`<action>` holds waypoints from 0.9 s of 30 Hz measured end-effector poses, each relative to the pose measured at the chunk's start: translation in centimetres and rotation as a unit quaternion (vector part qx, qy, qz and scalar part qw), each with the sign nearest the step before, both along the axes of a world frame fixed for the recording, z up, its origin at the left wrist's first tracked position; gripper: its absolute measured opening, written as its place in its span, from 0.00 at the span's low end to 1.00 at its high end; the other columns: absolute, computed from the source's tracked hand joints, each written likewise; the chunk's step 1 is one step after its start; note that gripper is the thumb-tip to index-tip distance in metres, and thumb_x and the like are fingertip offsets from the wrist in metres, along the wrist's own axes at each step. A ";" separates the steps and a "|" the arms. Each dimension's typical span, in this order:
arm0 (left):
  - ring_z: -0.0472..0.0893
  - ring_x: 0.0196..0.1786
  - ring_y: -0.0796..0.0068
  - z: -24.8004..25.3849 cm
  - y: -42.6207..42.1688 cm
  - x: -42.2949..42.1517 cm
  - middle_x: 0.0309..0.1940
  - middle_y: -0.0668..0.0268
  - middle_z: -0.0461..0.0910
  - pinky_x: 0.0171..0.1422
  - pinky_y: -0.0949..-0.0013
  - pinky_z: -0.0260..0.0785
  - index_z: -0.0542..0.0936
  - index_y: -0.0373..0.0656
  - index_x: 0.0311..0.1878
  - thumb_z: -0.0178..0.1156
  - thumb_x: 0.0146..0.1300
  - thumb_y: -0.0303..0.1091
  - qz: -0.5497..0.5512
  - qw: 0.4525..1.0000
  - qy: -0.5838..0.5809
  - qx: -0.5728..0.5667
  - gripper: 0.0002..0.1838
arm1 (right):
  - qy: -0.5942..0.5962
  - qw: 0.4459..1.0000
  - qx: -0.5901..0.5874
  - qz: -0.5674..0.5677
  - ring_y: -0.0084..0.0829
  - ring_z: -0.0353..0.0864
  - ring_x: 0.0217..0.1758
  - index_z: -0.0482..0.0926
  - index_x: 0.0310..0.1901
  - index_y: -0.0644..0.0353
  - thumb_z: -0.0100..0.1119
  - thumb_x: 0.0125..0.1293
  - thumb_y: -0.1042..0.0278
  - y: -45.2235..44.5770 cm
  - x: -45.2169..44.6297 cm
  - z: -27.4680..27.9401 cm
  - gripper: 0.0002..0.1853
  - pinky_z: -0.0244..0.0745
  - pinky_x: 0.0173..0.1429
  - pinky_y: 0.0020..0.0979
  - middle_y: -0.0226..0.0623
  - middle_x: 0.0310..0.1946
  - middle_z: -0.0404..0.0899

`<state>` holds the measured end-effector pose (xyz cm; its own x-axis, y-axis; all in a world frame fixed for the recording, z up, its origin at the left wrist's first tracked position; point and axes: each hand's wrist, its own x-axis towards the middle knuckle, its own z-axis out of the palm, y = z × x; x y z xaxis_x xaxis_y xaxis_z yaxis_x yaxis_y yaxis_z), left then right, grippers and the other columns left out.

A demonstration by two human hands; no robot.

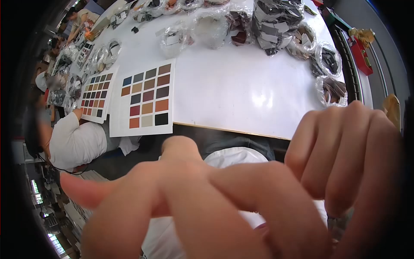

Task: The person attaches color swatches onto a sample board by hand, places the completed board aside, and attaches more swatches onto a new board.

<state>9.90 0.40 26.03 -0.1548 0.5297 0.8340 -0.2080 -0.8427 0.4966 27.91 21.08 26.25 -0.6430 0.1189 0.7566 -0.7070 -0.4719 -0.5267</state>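
My left hand (185, 190) is raised very close to the camera, its fingers spread and reaching towards the lens. Nothing shows between them. At the right, my right hand (345, 151) is also raised near the camera with its fingers curled in; whatever may be inside them is hidden. Beyond my left hand, a white card (116, 116) with rows of coloured swatches lies at the front left of the white table (241, 86), its lower edge jutting past the table's edge. Neither hand touches the card.
Clear plastic bags of dark swatch pieces (276, 28) line the table's far and right sides. A second swatch card (92, 115) is at the left by a person in a white shirt (79, 142). More people sit farther left. A red box (362, 56) stands beyond the right edge.
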 end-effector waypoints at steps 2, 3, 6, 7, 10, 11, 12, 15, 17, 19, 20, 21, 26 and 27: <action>0.70 0.60 0.71 0.3 -0.1 0.2 0.47 0.63 0.80 0.69 0.59 0.55 0.79 0.52 0.46 0.44 0.73 0.48 -0.006 1.000 -0.014 0.003 0.16 | 0.001 1.000 -0.010 -0.007 0.22 0.73 0.20 0.80 0.29 0.64 0.53 0.63 0.74 -0.3 0.9 0.0 0.08 0.70 0.28 0.27 0.33 0.23 0.78; 0.70 0.59 0.73 0.4 -0.2 0.2 0.46 0.64 0.80 0.69 0.60 0.55 0.79 0.52 0.46 0.44 0.73 0.47 -0.013 1.000 -0.021 0.004 0.15 | 0.007 1.000 -0.017 -0.010 0.23 0.73 0.20 0.80 0.28 0.64 0.53 0.62 0.75 -0.5 1.3 0.0 0.08 0.70 0.27 0.27 0.33 0.23 0.78; 0.70 0.58 0.77 1.0 -0.5 0.3 0.45 0.67 0.80 0.68 0.61 0.54 0.80 0.55 0.45 0.46 0.73 0.44 -0.030 0.998 -0.037 0.028 0.13 | 0.017 1.000 -0.023 -0.014 0.24 0.73 0.18 0.79 0.26 0.62 0.52 0.61 0.78 -1.1 2.3 0.3 0.08 0.70 0.26 0.27 0.32 0.21 0.78; 0.71 0.58 0.78 1.3 -0.7 0.2 0.44 0.69 0.81 0.68 0.62 0.54 0.80 0.55 0.45 0.46 0.73 0.43 -0.035 0.998 -0.036 0.031 0.13 | 0.026 0.999 -0.035 -0.015 0.24 0.73 0.18 0.79 0.25 0.62 0.52 0.60 0.79 -1.3 2.7 0.3 0.09 0.70 0.25 0.28 0.32 0.21 0.78; 0.71 0.57 0.82 2.0 -1.4 -0.7 0.42 0.72 0.81 0.68 0.63 0.54 0.81 0.58 0.44 0.47 0.73 0.39 -0.057 0.995 -0.039 0.078 0.11 | 0.042 0.998 -0.049 -0.004 0.25 0.72 0.16 0.78 0.22 0.60 0.51 0.59 0.82 -1.6 3.8 0.9 0.11 0.70 0.23 0.28 0.32 0.19 0.78; 0.71 0.57 0.83 2.3 -1.6 -0.9 0.42 0.74 0.81 0.68 0.64 0.54 0.82 0.58 0.44 0.47 0.73 0.38 -0.067 0.993 -0.039 0.091 0.11 | 0.047 0.998 -0.049 0.004 0.25 0.72 0.16 0.78 0.21 0.60 0.51 0.58 0.83 -1.8 4.1 1.2 0.11 0.70 0.23 0.28 0.32 0.19 0.78; 0.71 0.56 0.85 2.3 -1.6 -1.0 0.41 0.75 0.81 0.67 0.64 0.53 0.82 0.59 0.44 0.48 0.73 0.37 -0.075 0.991 -0.040 0.101 0.11 | 0.058 0.997 -0.046 0.013 0.26 0.72 0.15 0.78 0.21 0.59 0.50 0.58 0.84 -2.1 4.4 1.4 0.12 0.70 0.22 0.28 0.32 0.18 0.78; 0.71 0.56 0.86 1.6 -0.3 0.1 0.41 0.79 0.81 0.67 0.67 0.52 0.82 0.59 0.43 0.50 0.72 0.35 -0.032 0.997 -0.070 0.021 0.11 | 0.135 0.990 0.012 0.044 0.25 0.73 0.15 0.78 0.18 0.59 0.52 0.56 0.86 -3.3 2.4 2.7 0.13 0.71 0.24 0.27 0.31 0.17 0.77; 0.71 0.56 0.86 1.1 -0.2 0.6 0.42 0.80 0.80 0.67 0.68 0.52 0.82 0.58 0.44 0.49 0.72 0.35 -0.030 0.995 -0.092 -0.017 0.11 | 0.176 0.975 0.096 0.091 0.23 0.70 0.17 0.79 0.23 0.60 0.56 0.57 0.81 -3.4 1.6 3.1 0.08 0.66 0.26 0.26 0.29 0.17 0.72; 0.70 0.56 0.87 0.9 -0.9 0.9 0.43 0.81 0.80 0.66 0.69 0.52 0.82 0.57 0.45 0.48 0.72 0.35 -0.041 0.993 -0.112 -0.014 0.11 | 0.178 0.950 0.203 0.157 0.21 0.65 0.17 0.82 0.31 0.62 0.60 0.62 0.72 -3.2 2.2 3.0 0.04 0.54 0.23 0.26 0.25 0.17 0.64; 0.70 0.56 0.87 1.1 -1.3 1.0 0.43 0.81 0.80 0.66 0.69 0.52 0.81 0.56 0.45 0.48 0.72 0.35 -0.044 0.991 -0.122 -0.008 0.11 | 0.217 0.943 0.213 0.136 0.17 0.57 0.14 0.81 0.29 0.61 0.59 0.62 0.73 -3.5 1.7 3.0 0.05 0.48 0.22 0.24 0.20 0.15 0.57; 0.70 0.56 0.87 1.2 -1.7 1.1 0.44 0.82 0.79 0.65 0.70 0.52 0.81 0.55 0.46 0.48 0.71 0.35 -0.047 0.990 -0.129 -0.003 0.11 | 0.218 0.935 0.249 0.130 0.18 0.60 0.17 0.82 0.31 0.60 0.58 0.64 0.71 -3.1 1.7 3.0 0.05 0.50 0.23 0.24 0.22 0.17 0.60; 0.68 0.56 0.88 1.4 -3.7 1.7 0.47 0.85 0.78 0.64 0.72 0.53 0.80 0.52 0.47 0.46 0.71 0.35 -0.056 0.983 -0.170 0.026 0.12 | 0.204 0.934 0.277 0.096 0.22 0.71 0.18 0.81 0.24 0.58 0.58 0.58 0.78 -1.8 0.6 3.6 0.07 0.66 0.27 0.23 0.29 0.17 0.72; 0.68 0.56 0.88 1.5 -4.3 1.8 0.47 0.85 0.78 0.63 0.72 0.53 0.80 0.51 0.48 0.46 0.71 0.35 -0.058 0.981 -0.183 0.039 0.12 | 0.198 0.941 0.260 0.092 0.22 0.72 0.17 0.80 0.20 0.58 0.59 0.55 0.82 -2.1 0.2 3.8 0.10 0.69 0.27 0.23 0.31 0.16 0.75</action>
